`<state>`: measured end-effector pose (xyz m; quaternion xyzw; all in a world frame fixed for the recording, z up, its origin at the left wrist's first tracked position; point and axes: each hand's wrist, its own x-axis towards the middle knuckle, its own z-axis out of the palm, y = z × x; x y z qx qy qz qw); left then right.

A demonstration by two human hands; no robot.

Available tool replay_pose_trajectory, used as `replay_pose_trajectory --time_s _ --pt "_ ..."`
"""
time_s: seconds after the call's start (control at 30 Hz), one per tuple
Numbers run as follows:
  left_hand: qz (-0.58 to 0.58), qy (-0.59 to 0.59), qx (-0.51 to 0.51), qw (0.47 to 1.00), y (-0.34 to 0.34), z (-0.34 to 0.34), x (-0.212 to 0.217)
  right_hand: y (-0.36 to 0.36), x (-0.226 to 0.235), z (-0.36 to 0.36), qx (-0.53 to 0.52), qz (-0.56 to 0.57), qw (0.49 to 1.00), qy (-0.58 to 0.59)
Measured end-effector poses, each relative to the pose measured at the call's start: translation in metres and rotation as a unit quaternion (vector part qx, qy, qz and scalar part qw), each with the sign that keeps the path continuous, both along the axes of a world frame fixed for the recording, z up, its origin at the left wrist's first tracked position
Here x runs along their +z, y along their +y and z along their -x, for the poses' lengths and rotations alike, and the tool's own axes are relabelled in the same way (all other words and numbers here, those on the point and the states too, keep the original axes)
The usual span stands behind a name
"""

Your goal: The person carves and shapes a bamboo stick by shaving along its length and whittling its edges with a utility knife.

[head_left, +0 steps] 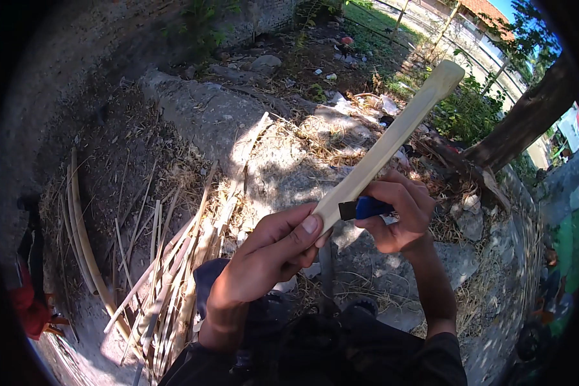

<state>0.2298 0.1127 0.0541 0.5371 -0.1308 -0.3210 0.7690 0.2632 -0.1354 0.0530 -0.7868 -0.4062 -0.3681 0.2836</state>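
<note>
A long pale strip of wood or bamboo (392, 141) slants up and to the right, its far end widening into a knob. Wrapped round its near end, my left hand (280, 241) presses the thumb along the top face. In my right hand (399, 212) is a blue-handled cutter knife (371, 208), gripped between thumb and fingers. Its short dark blade lies against or very close to the strip's right edge, just beyond my left thumb; whether it touches I cannot tell.
Several thin sticks and peeled strips (167, 276) lie in a heap at the lower left. Beyond them a low concrete ledge (199, 106) runs across, with dry grass around. A tree trunk (534, 109) leans at the right. Something red (29, 302) sits at the left rim.
</note>
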Motion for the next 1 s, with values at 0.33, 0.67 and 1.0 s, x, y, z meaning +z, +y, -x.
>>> replay_pose_trajectory --time_s 0.33,0.67,1.0 --pt "-0.001 -0.006 0.018 1.000 -0.002 0.004 0.003 0.002 0.002 0.005 -0.007 0.007 1.000 0.002" --pt "-0.027 -0.027 0.050 0.998 -0.007 0.005 0.001 -0.004 -0.005 0.008 -0.035 0.007 0.999 0.005" --pt "-0.015 -0.073 0.086 0.993 -0.013 0.007 -0.004 -0.003 0.000 0.001 -0.014 0.011 1.000 0.016"
